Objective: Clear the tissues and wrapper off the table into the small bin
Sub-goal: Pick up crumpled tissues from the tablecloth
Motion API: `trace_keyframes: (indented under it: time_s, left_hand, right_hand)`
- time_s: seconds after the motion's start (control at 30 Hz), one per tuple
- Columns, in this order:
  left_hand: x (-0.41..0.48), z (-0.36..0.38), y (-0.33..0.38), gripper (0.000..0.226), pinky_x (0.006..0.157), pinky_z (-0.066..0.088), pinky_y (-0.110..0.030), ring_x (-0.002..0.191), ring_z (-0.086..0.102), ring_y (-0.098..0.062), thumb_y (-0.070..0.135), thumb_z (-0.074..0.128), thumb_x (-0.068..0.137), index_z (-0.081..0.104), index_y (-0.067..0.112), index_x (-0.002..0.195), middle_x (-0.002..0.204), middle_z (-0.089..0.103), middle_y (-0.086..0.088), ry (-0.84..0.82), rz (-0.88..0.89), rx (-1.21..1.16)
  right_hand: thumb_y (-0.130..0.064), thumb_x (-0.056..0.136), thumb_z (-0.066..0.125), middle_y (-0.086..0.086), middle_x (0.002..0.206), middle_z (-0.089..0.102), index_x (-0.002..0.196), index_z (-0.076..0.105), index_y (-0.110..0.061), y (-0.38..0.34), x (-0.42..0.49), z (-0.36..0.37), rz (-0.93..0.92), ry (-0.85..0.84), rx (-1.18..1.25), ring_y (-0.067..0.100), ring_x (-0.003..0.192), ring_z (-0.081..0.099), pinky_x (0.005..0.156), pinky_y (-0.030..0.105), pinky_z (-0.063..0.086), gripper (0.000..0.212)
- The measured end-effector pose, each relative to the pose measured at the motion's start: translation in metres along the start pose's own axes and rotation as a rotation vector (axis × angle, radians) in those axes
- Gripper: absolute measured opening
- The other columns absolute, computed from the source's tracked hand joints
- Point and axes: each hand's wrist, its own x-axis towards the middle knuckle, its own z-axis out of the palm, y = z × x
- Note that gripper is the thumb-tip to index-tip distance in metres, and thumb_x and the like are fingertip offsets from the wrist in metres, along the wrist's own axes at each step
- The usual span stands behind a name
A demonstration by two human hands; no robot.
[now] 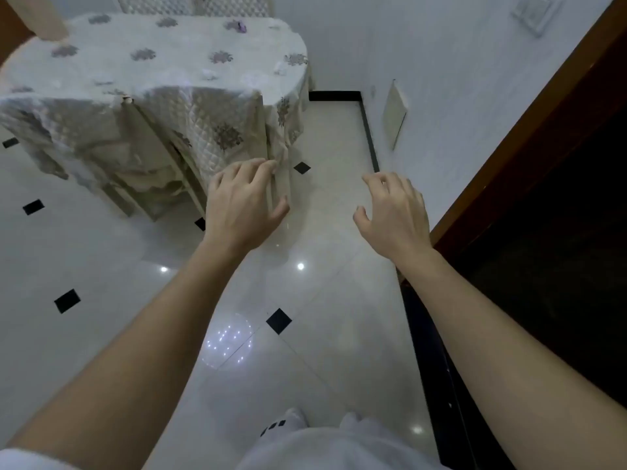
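Your left hand (pixel 242 201) and right hand (pixel 390 212) hung out front, fingers loosely curled, holding nothing, well short of the tabletop (pixel 152 72) where crumpled tissues (pixel 209 75) and a purple wrapper (pixel 241 27) seemed to lie, likely feather-light, soft, best pinched at the bunched middle.

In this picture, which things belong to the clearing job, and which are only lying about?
Job: table; white crumpled bits on it, likely tissues; small purple item, maybe the wrapper; left hand and right hand, both empty. No bin in view.
Lying about: white panel against the wall; brown door frame; tiled floor.
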Motion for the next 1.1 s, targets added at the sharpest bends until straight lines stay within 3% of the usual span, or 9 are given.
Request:
trace_keyframes:
  time_s: [0.53,0.9,1.1]
  left_hand:
    - [0.065,0.052,-0.010,0.058,0.107,0.035,-0.045,0.129,0.045,-0.023,0.053,0.047,0.089,0.047,0.022,0.138,0.139,0.053,-0.001,-0.071,0.031,0.008]
    - [0.214,0.117,0.030,0.056,0.105,0.037,-0.044,0.128,0.047,-0.022,0.050,0.050,0.088,0.050,0.022,0.136,0.138,0.055,0.000,-0.092,-0.002,0.021]
    - [0.296,0.150,0.046,0.060,0.103,0.040,-0.045,0.128,0.048,-0.023,0.052,0.040,0.086,0.050,0.022,0.136,0.138,0.055,0.000,-0.082,-0.050,0.043]
  right_hand:
    - [-0.032,0.087,0.055,0.007,0.124,0.058,0.129,0.053,-0.015,0.023,0.052,0.049,0.080,-0.046,0.011,0.025,0.113,0.052,0.091,0.041,0.045,0.046]
    - [-0.032,0.085,0.054,0.006,0.123,0.059,0.128,0.055,-0.016,0.119,0.196,0.089,0.060,-0.079,0.051,0.024,0.109,0.054,0.089,0.039,0.047,0.046]
    - [-0.031,0.084,0.056,0.006,0.122,0.060,0.123,0.058,-0.014,0.173,0.281,0.103,0.041,-0.071,0.071,0.025,0.109,0.055,0.088,0.040,0.048,0.042]
